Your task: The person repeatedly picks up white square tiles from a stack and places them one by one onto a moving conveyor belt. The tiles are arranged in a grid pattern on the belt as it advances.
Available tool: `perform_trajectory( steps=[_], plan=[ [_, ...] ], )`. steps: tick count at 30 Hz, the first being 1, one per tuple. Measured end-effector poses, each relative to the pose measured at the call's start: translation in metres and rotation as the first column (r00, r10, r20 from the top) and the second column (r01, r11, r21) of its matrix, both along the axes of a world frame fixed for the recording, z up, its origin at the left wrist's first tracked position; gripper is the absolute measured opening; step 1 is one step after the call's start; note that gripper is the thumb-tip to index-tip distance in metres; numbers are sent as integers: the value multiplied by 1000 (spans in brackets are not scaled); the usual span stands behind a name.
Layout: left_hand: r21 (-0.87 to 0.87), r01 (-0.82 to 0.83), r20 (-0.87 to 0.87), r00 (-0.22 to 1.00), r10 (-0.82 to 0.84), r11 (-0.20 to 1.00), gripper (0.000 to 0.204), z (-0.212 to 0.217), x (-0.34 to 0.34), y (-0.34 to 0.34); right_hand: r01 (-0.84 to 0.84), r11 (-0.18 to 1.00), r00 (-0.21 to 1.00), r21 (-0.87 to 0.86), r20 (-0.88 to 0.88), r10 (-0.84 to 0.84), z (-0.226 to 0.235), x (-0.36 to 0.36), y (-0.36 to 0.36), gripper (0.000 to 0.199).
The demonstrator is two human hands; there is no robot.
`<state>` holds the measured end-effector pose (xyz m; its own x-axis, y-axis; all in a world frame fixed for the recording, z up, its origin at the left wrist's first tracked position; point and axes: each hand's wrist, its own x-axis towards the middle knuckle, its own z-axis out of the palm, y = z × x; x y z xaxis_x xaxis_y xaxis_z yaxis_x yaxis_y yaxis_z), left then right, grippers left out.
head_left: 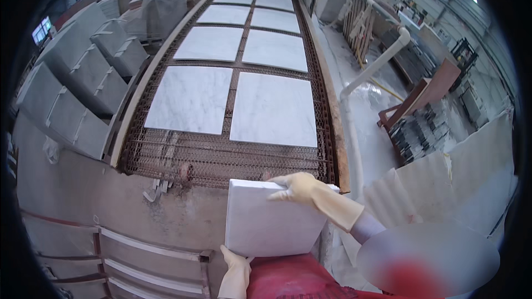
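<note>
A white marble tile (274,224) is held upright in front of my red apron (288,279), at the near end of a mesh conveyor (260,163). Both hands wear cream rubber gloves. My right hand (302,188) is closed over the tile's top edge, its fingers reaching over the face toward me. Down at the tile's lower left corner, my left hand (236,268) grips the edge, with part of its fingers hidden behind the stone. Beyond, several similar tiles lie flat in two columns on the mesh, the nearest being a left tile (190,99) and a right tile (274,109).
Wooden rails (327,91) border the conveyor. Stacks of tiles (69,116) stand along its left side. A metal rack (152,252) is at the lower left. On the right are a white pipe (377,61), a brown-framed cart (415,105) and leaning slabs (438,188).
</note>
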<state>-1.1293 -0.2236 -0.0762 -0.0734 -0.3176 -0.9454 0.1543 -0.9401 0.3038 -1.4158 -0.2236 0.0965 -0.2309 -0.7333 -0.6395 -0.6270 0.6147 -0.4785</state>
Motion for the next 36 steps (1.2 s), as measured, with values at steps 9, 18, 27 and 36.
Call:
perform_trajectory(
  steps=[9, 18, 27, 36],
  plan=[
    [28, -46, 86, 995, 44, 999, 66, 4, -36, -30, 27, 998, 989, 48, 142, -34, -32, -57, -54, 74],
    [73, -30, 84, 996, 23, 997, 66, 20, -38, -32, 134, 991, 986, -14, 102, -132, -40, -64, -64, 65],
    [44, -16, 116, 993, 11, 999, 66, 26, -35, -26, 745, 404, 660, -531, 499, -561, -22, -85, 9, 27],
    [-35, 33, -30, 999, -34, 999, 66, 38, -30, -29, 849, 525, 526, -56, 179, -831, -68, -19, 187, 38]
  ],
)
